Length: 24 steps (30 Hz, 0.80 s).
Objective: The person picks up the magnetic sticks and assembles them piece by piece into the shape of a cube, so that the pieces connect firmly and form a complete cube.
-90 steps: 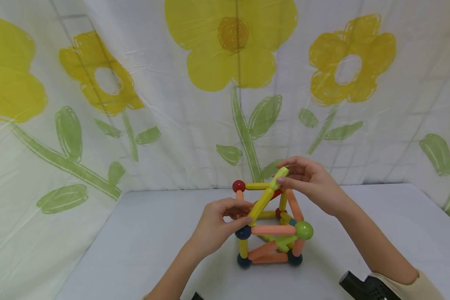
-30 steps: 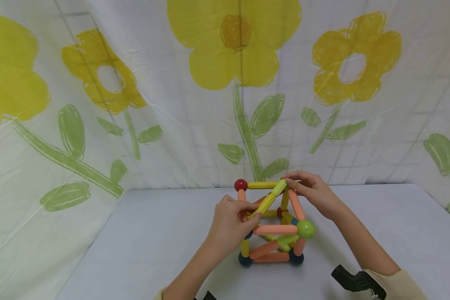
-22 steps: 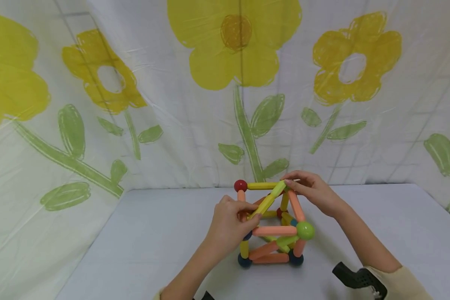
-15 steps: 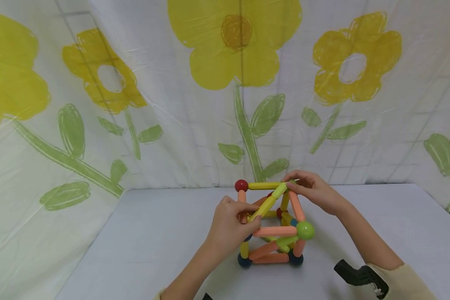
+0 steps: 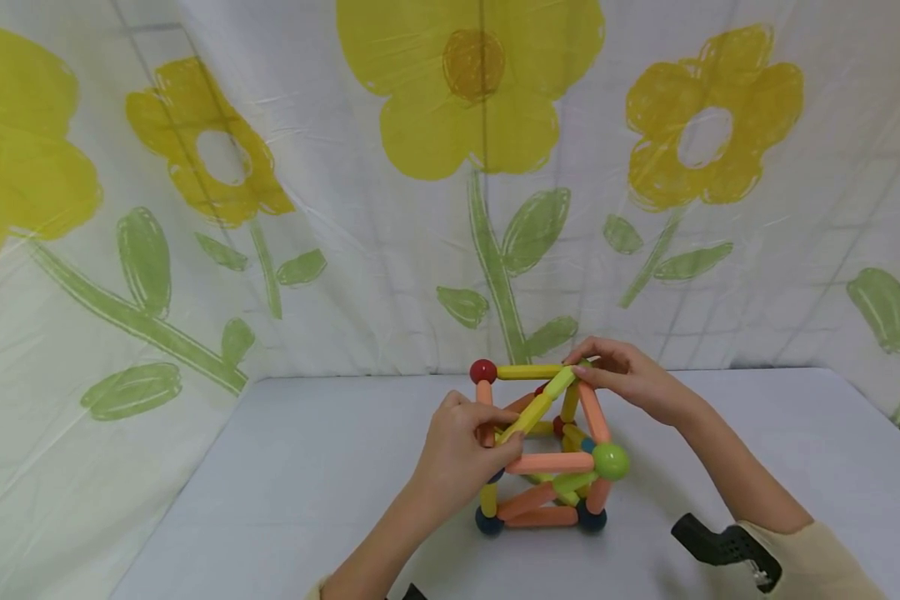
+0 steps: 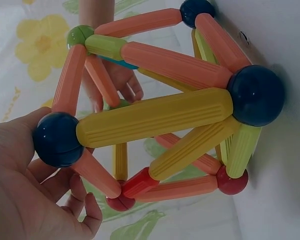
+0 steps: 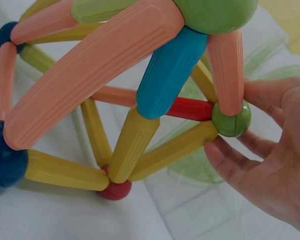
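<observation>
A frame of magnetic sticks (image 5: 551, 463) and balls stands on the table. Across its top slants a yellow stick (image 5: 528, 414) joined end to end with a light-green stick (image 5: 560, 382). My left hand (image 5: 461, 442) pinches the yellow stick near its lower end, above the front left corner. That corner's navy ball (image 6: 59, 140) lies close to the left fingers in the left wrist view. At the back right top corner, my right hand (image 5: 633, 379) holds the green ball (image 7: 232, 118) between thumb and fingers, beside the light-green stick's upper end. The fingers partly hide this joint.
The white table (image 5: 307, 467) extends around the frame. Behind it hangs a curtain (image 5: 390, 283) printed with yellow flowers. A larger green ball (image 5: 611, 460) marks the front right corner; a red ball (image 5: 483, 371) tops the back left one. A black device (image 5: 723, 546) sits at the right sleeve.
Since three seconds ago, my right hand has lowered the light-green end to the back right corner. My left hand has shifted slightly right and up. Over the last half second both barely move.
</observation>
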{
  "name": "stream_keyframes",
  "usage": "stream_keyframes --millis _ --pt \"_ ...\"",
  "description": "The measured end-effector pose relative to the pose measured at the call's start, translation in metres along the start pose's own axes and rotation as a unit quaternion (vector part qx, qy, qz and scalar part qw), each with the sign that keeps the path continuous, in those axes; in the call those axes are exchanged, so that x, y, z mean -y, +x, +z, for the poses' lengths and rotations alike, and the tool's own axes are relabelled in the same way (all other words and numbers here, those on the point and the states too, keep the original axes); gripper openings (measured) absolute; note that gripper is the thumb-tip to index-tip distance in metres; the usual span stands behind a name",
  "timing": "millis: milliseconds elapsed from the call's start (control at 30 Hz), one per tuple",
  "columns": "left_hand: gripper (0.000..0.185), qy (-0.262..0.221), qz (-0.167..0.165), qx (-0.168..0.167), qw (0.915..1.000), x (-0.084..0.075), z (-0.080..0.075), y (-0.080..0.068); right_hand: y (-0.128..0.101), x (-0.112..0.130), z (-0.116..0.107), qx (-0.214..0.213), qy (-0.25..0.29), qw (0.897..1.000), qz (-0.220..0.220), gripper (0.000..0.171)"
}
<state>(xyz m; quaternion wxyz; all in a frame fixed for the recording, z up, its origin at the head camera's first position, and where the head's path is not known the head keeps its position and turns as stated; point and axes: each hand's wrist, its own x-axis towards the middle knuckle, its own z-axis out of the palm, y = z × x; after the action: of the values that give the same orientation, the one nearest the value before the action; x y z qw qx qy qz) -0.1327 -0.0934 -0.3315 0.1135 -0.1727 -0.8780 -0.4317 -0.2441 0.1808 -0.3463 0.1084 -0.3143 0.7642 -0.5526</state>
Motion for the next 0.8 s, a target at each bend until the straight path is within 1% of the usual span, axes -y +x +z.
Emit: stream_keyframes --millis 67,133,233,300,333,400,433,500,567,667,800 --pt "0.013 0.014 0.003 0.01 0.9998 -0.001 -0.001 0.004 0.0 0.001 -0.001 0.001 -0.001 1.0 -0.001 0.018" --pt "0.014 0.037 0.006 0.03 0.9989 -0.003 -0.003 0.012 0.001 0.001 -0.001 0.001 -0.003 1.0 0.0 0.018" --pt "0.017 0.066 0.003 0.083 0.9944 -0.01 -0.004 0.037 0.001 0.003 -0.002 -0.003 -0.01 1.0 0.004 0.019" --pt "0.022 0.068 -0.013 0.127 0.9895 -0.015 -0.001 0.057 0.001 0.003 -0.002 -0.005 -0.015 1.0 0.009 0.02" --pt "0.024 0.061 -0.024 0.147 0.9869 -0.017 0.001 0.066 0.0 0.003 -0.002 -0.006 -0.017 1.0 0.012 0.021" --pt "0.028 0.049 -0.053 0.178 0.9814 -0.019 0.006 0.08 -0.001 0.002 -0.002 -0.005 -0.014 1.0 0.013 0.023" --pt "0.027 0.044 -0.066 0.187 0.9792 -0.02 0.009 0.084 -0.001 0.001 -0.002 -0.003 -0.011 1.0 0.012 0.025" --pt "0.027 0.034 -0.087 0.194 0.9765 -0.022 0.013 0.089 -0.001 0.0 -0.001 -0.003 -0.007 1.0 0.013 0.029" --pt "0.027 0.03 -0.098 0.193 0.9758 -0.023 0.015 0.089 -0.002 0.0 0.0 -0.004 0.0 1.0 0.011 0.033" --pt "0.028 0.027 -0.1 0.189 0.9766 -0.025 0.015 0.088 -0.003 0.002 0.0 -0.016 0.007 1.0 0.019 0.039" --pt "0.026 0.025 -0.098 0.186 0.9773 -0.024 0.016 0.086 -0.005 0.003 0.001 -0.028 0.016 0.999 0.031 0.041"
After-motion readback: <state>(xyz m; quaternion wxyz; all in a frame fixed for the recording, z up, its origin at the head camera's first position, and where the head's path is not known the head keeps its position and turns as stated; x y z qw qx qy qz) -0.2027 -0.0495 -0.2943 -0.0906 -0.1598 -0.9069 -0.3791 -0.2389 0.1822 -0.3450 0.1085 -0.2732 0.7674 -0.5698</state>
